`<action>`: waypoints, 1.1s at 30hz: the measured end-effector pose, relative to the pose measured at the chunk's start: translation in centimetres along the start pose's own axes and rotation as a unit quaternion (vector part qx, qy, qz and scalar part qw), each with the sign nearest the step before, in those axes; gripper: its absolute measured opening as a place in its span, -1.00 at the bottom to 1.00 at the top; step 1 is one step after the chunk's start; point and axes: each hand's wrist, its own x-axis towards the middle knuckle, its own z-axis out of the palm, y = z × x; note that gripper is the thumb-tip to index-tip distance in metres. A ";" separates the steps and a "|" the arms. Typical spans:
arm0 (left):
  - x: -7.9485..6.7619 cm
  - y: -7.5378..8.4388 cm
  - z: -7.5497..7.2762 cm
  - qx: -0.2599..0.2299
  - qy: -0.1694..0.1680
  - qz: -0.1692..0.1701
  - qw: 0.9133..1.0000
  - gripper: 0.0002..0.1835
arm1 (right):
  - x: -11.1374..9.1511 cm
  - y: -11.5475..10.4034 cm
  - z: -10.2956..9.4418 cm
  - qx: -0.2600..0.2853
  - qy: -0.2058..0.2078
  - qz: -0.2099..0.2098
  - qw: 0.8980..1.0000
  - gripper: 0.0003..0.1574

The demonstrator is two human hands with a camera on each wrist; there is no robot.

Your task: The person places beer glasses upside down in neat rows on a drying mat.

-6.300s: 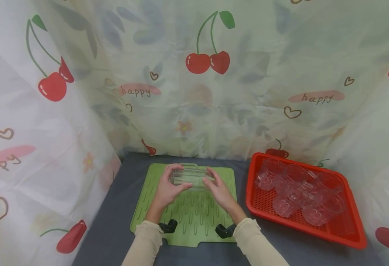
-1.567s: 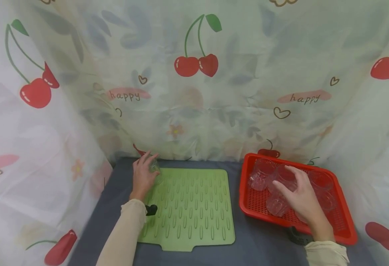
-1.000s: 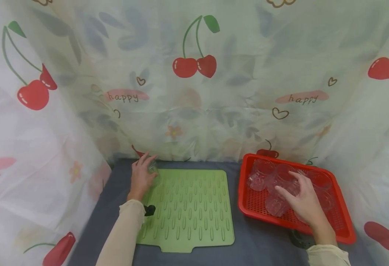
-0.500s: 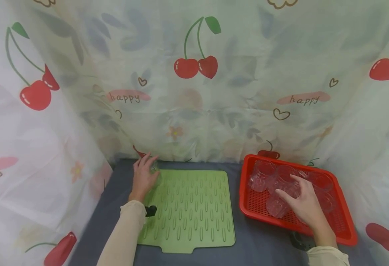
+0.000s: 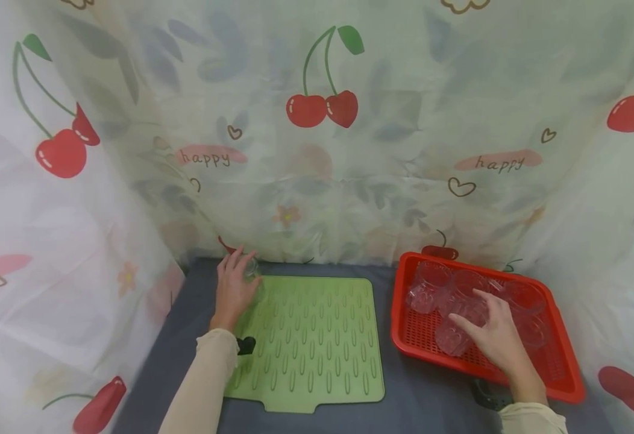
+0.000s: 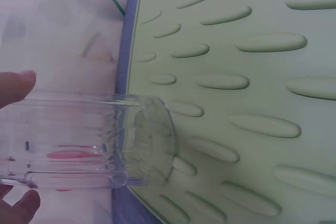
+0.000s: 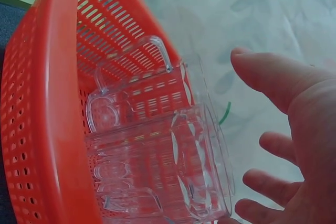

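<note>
Fingers and thumb of my left hand (image 5: 232,292) grip a clear mug (image 6: 73,140) at the far left corner of a green ridged mat (image 5: 308,337). In the left wrist view the mug's smooth rim end is down at the mat's surface; in the head view the hand hides most of it. My right hand (image 5: 501,337) hovers over a red perforated basket (image 5: 431,360), thumb and fingers spread and nothing held. Several clear mugs (image 7: 152,156) stand in the basket, open ends up, just beside the right fingertips in the right wrist view.
The mat and basket lie on a dark grey tabletop (image 5: 404,392), with a strip of it between them. A cherry-printed curtain (image 5: 317,199) encloses the back and both sides. A black wrist strap (image 5: 487,395) shows at the right forearm near the basket's front edge.
Earlier both hands held one clear mug over the mat. The left hand then took it to the far left corner, and the right moved over the basket. In the last second both stay nearly still.
</note>
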 end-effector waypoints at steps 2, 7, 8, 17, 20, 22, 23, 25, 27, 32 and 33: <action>0.0 0.0 -0.1 -0.003 0.002 -0.003 1.000 -0.26 | 0.0 0.1 0.0 0.000 -0.004 0.001 1.000 0.29; -0.6 -0.3 -0.5 -0.051 0.009 -0.019 0.998 -0.21 | 0.1 0.2 0.1 0.000 -0.012 0.008 1.000 0.30; -0.8 -0.5 -0.6 -0.063 0.012 -0.024 0.998 -0.20 | 0.1 0.2 0.1 0.001 -0.013 0.010 1.000 0.30; -3.0 -2.4 -1.5 -0.128 0.026 -0.056 0.990 -0.05 | 0.2 0.4 0.1 0.011 -0.029 0.029 0.999 0.37; -3.7 -3.0 -1.6 -0.149 0.025 -0.067 0.986 0.00 | 0.4 0.4 0.1 0.012 -0.032 0.028 0.999 0.37; -4.2 -3.4 -1.6 -0.154 0.021 -0.075 0.985 0.04 | 0.4 0.5 0.1 0.011 -0.034 0.029 0.999 0.38; -4.4 -3.5 -1.6 -0.156 0.019 -0.079 0.984 0.06 | 0.5 0.5 0.1 0.011 -0.034 0.029 0.999 0.39; -4.9 -3.9 -1.6 -0.157 0.012 -0.091 0.983 0.08 | 0.5 0.5 0.1 0.010 -0.033 0.029 0.999 0.38; -5.5 -4.2 -1.5 -0.159 0.002 -0.104 0.982 0.11 | 0.4 0.5 0.2 0.010 -0.031 0.027 0.999 0.38; -6.9 -4.8 -1.3 -0.178 -0.028 -0.139 0.974 0.15 | 0.3 0.6 0.3 0.009 -0.035 0.019 0.999 0.39; -7.2 -5.0 -1.2 -0.180 -0.032 -0.143 0.973 0.15 | 0.4 0.6 0.4 0.007 -0.037 0.018 0.999 0.39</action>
